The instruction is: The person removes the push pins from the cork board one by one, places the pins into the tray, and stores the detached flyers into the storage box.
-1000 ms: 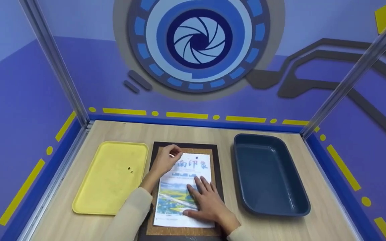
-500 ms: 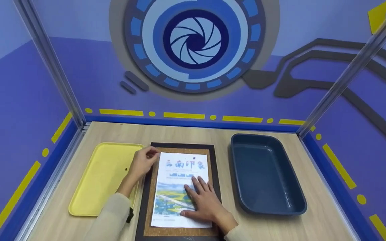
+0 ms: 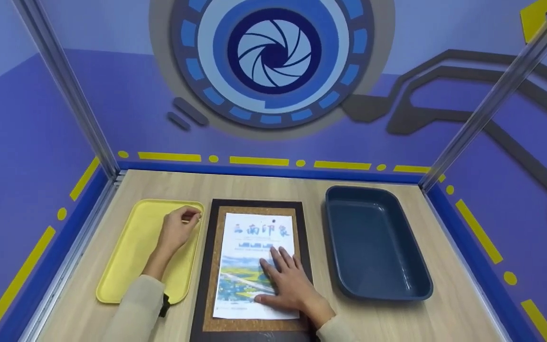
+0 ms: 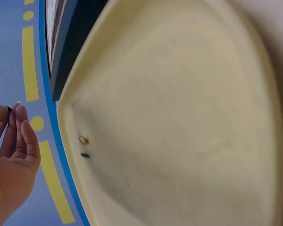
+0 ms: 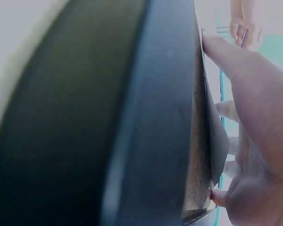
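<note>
Over the far right part of a shallow yellow tray [image 3: 126, 268] is my left hand [image 3: 176, 231]. Its thumb and fingertips pinch a small black pushpin [image 4: 10, 109], seen in the left wrist view. Two more tiny pins [image 4: 84, 140] lie in the tray near its edge. My right hand [image 3: 290, 285] rests with spread fingers on a printed paper poster [image 3: 238, 280], pressing it against a dark-framed cork board [image 3: 209, 308]. A dark pushpin head [image 3: 274, 221] shows near the poster's top edge, right of centre. The right palm hides the poster's lower right part.
A deep dark blue bin [image 3: 378, 251] stands on the wooden table [image 3: 318, 187] right of the board. Blue-purple panels with metal posts [image 3: 64, 90] enclose the back and sides.
My left hand has moved left, from over the poster's upper left corner, past the board's edge, to above the yellow tray. My right hand stays spread on the poster.
</note>
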A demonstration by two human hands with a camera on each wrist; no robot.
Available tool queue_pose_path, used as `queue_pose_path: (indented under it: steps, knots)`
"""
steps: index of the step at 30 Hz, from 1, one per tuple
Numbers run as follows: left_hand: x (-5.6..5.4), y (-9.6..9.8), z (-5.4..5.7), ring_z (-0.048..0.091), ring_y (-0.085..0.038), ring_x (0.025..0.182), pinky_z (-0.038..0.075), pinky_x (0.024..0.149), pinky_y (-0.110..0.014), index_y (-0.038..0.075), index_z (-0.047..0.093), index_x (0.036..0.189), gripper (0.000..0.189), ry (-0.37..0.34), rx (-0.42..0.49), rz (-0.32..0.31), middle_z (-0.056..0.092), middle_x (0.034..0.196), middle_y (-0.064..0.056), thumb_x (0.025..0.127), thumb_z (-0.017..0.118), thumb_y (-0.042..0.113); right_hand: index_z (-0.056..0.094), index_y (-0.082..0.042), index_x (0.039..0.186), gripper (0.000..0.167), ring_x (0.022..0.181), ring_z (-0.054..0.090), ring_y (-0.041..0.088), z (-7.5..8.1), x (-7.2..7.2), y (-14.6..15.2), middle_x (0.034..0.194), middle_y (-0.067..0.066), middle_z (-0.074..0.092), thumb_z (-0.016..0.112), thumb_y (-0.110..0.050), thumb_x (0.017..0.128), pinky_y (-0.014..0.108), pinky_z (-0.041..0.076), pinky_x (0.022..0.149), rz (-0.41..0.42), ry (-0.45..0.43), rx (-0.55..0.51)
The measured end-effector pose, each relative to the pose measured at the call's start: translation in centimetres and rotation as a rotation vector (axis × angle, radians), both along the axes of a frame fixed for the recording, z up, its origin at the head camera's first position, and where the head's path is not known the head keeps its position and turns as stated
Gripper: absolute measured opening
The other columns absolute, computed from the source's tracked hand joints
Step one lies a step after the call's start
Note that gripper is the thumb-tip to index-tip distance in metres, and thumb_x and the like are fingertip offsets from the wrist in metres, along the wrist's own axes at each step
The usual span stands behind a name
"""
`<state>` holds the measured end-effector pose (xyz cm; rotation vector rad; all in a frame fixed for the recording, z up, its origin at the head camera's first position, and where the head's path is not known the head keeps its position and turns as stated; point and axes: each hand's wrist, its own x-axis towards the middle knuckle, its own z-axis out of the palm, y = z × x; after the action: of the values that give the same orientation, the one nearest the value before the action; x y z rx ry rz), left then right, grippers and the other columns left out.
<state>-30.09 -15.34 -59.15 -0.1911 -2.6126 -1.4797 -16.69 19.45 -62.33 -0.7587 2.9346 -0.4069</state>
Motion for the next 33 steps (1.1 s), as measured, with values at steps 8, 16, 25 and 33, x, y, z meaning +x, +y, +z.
queue_pose_path:
  steps: [8,16,25,33]
  knots:
    - [0.0,-2.4,-0.5,0.072,-0.027,0.101,0.058,0.086,-0.029,-0.003,0.074,0.117,0.02,0.004,-0.022,0.045,0.076,0.108,-0.012,0.105,0.066,0.011,0.043,-0.022,0.164,0.098,0.159,0.019,0.042,0.1,-0.1,0.1,0.173,0.017,0.024,0.055,-0.084,0.089,0.072,0.024,0.119,0.002,0.011,-0.015]
    - [0.4,-3.9,-1.3,0.071,-0.025,0.101,0.057,0.084,-0.031,0.001,0.076,0.118,0.022,-0.039,-0.075,0.092,0.076,0.109,-0.012,0.106,0.065,0.015,0.043,-0.021,0.163,0.097,0.159,0.02,0.044,0.0,-0.1,0.2,0.173,0.019,0.025,0.056,-0.083,0.09,0.073,0.023,0.119,0.013,0.018,-0.025]
    - [0.6,-4.3,-1.7,0.071,-0.031,0.103,0.057,0.091,-0.047,-0.002,0.075,0.118,0.022,-0.059,-0.11,0.106,0.075,0.11,-0.016,0.105,0.066,0.013,0.042,-0.021,0.164,0.098,0.159,0.02,0.043,-0.2,0.0,0.1,0.173,0.018,0.025,0.056,-0.083,0.09,0.071,0.024,0.119,0.011,0.016,-0.024]
    - [0.7,-4.4,-2.0,0.071,-0.031,0.1,0.057,0.089,-0.048,-0.002,0.074,0.118,0.021,-0.085,-0.145,0.096,0.075,0.108,-0.017,0.105,0.065,0.011,0.042,-0.022,0.164,0.097,0.159,0.019,0.042,-0.2,0.0,0.1,0.173,0.017,0.025,0.056,-0.083,0.09,0.071,0.023,0.12,0.009,0.006,-0.032]
